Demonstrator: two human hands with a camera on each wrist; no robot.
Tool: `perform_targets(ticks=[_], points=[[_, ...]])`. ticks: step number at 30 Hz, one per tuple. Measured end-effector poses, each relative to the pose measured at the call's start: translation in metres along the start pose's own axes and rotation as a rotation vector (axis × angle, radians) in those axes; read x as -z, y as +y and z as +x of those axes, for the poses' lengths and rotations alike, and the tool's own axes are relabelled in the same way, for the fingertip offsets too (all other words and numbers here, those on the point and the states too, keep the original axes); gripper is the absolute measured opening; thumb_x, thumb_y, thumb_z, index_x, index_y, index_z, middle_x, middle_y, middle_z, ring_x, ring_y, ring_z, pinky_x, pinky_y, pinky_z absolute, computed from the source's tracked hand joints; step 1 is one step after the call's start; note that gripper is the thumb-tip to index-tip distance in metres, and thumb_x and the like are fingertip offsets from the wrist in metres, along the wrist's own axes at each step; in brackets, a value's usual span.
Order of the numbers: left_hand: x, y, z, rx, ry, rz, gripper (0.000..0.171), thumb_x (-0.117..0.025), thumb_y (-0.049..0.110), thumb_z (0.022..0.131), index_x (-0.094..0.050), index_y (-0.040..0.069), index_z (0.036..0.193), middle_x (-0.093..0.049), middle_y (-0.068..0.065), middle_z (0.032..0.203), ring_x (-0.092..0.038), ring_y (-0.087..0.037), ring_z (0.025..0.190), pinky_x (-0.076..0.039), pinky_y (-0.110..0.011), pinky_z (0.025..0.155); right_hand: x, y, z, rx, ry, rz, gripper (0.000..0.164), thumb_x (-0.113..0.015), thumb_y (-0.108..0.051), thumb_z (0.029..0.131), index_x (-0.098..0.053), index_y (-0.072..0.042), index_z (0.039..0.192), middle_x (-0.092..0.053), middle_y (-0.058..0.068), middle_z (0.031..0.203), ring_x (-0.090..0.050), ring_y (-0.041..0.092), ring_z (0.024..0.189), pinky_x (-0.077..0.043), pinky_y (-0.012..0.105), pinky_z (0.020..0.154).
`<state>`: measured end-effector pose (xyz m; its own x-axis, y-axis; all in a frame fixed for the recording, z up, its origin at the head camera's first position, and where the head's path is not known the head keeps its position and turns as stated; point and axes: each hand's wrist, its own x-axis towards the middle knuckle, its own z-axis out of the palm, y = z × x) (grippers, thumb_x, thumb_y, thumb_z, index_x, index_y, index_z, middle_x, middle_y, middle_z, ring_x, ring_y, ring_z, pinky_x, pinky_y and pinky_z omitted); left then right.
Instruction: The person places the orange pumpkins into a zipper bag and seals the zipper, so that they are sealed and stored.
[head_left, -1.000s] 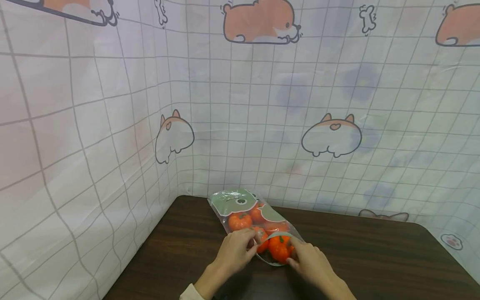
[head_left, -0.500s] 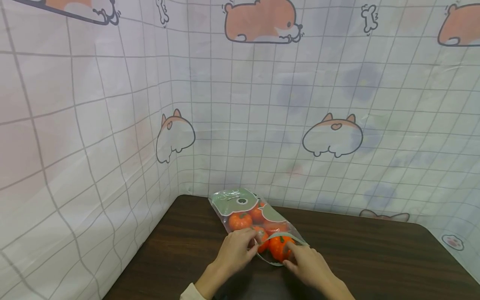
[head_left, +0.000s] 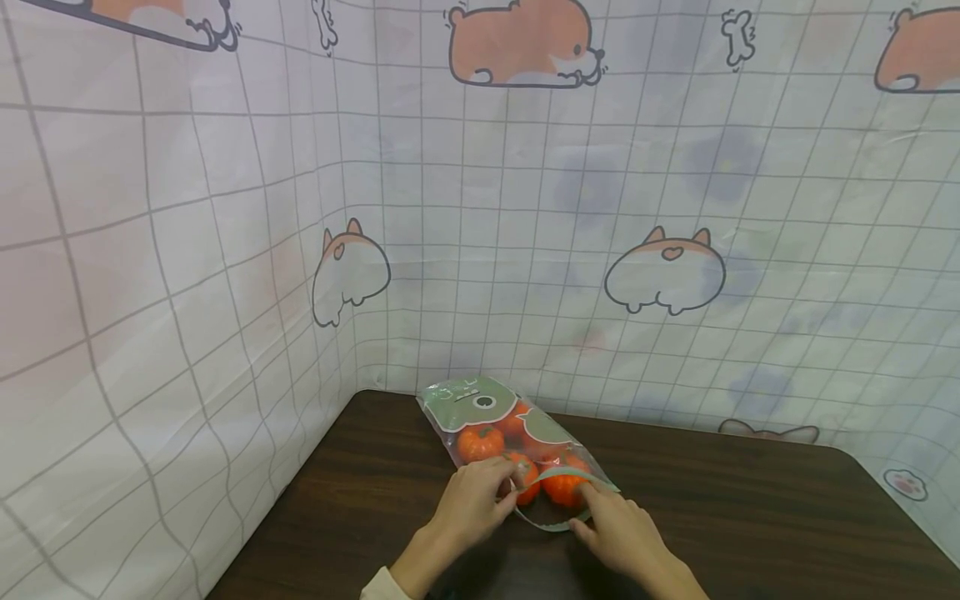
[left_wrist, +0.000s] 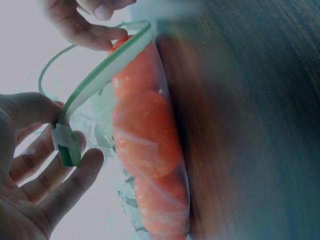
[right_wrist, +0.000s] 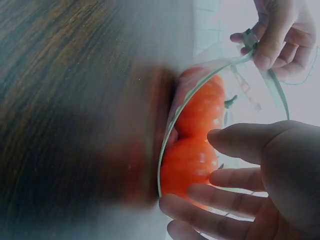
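Observation:
A clear zip bag (head_left: pixel 450 405) with a green cartoon print lies on the table, its mouth gaping toward me. Inside are several small orange pumpkins (head_left: pixel 480 442) with green stems. My left hand (head_left: pixel 471 502) pinches the green-edged rim (left_wrist: pixel 107 65) at one corner, by the slider (left_wrist: pixel 62 136). At the other side of the mouth is my right hand (head_left: pixel 621 529), its fingers (right_wrist: pixel 230 200) nearly straight and reaching to the nearest pumpkin (right_wrist: pixel 187 167). Some fingertips seem to touch that pumpkin or the rim; exact contact is hard to tell.
A dark wood-grain table (head_left: pixel 735 500) extends to the right of the bag. Behind it and on the left hang white gridded cloth walls (head_left: pixel 525 192) printed with cartoon dogs. The bag's far end comes close to the back wall.
The nearest pumpkin has moved deeper into the bag, away from me. My right hand's fingers have let go of it and loosened. The left hand keeps its place on the rim.

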<state>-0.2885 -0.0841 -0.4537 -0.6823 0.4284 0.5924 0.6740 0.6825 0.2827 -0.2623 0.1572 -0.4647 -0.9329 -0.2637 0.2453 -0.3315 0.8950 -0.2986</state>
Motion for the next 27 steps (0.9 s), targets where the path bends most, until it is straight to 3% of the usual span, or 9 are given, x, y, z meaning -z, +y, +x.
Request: perform_targets(ticks=[4, 7, 15, 21, 27], points=[[-0.001, 0.0, -0.001, -0.006, 0.007, 0.007, 0.014, -0.077, 0.01, 0.081, -0.068, 0.021, 0.084, -0.057, 0.013, 0.073, -0.045, 0.001, 0.065, -0.036, -0.016, 0.059, -0.001, 0.0, -0.001, -0.009, -0.042, 0.042, 0.05, -0.079, -0.031, 0.087, -0.065, -0.005, 0.127, -0.063, 0.017, 0.137, -0.071, 0.042, 0.103, -0.057, 0.058, 0.079], [-0.002, 0.0, -0.001, -0.005, 0.01, 0.0, 0.015, -0.077, 0.01, 0.081, -0.068, 0.021, 0.084, -0.058, 0.013, 0.074, -0.047, 0.0, 0.066, -0.037, -0.017, 0.06, -0.001, 0.001, 0.0, -0.006, -0.079, 0.085, 0.056, -0.079, -0.031, 0.088, -0.062, -0.002, 0.133, -0.061, 0.02, 0.138, -0.069, 0.043, 0.105, -0.056, 0.06, 0.082], [-0.003, -0.001, -0.001, -0.002, 0.008, -0.003, 0.014, -0.077, 0.01, 0.081, -0.069, 0.021, 0.084, -0.059, 0.012, 0.074, -0.047, 0.0, 0.065, -0.037, -0.017, 0.058, -0.005, 0.009, 0.001, 0.042, -0.138, 0.157, 0.063, -0.077, -0.033, 0.09, -0.055, -0.004, 0.142, -0.056, 0.02, 0.144, -0.063, 0.01, 0.08, -0.053, 0.037, 0.068], [-0.003, -0.002, 0.0, -0.005, -0.011, -0.007, 0.01, -0.075, 0.012, 0.083, -0.07, 0.02, 0.086, -0.057, 0.012, 0.073, -0.045, 0.001, 0.064, -0.034, -0.016, 0.057, -0.005, 0.01, 0.002, 0.03, -0.122, 0.16, 0.063, -0.078, -0.033, 0.089, -0.056, -0.006, 0.141, -0.057, 0.016, 0.142, -0.062, 0.008, 0.079, -0.049, 0.03, 0.062], [-0.003, -0.001, -0.001, -0.006, -0.005, 0.009, 0.012, -0.078, 0.012, 0.082, -0.07, 0.02, 0.086, -0.058, 0.012, 0.073, -0.046, 0.001, 0.064, -0.035, -0.016, 0.057, -0.008, 0.011, 0.003, 0.032, -0.139, 0.168, 0.064, -0.077, -0.033, 0.09, -0.054, -0.005, 0.143, -0.057, 0.015, 0.143, -0.06, 0.007, 0.079, -0.049, 0.03, 0.064]])
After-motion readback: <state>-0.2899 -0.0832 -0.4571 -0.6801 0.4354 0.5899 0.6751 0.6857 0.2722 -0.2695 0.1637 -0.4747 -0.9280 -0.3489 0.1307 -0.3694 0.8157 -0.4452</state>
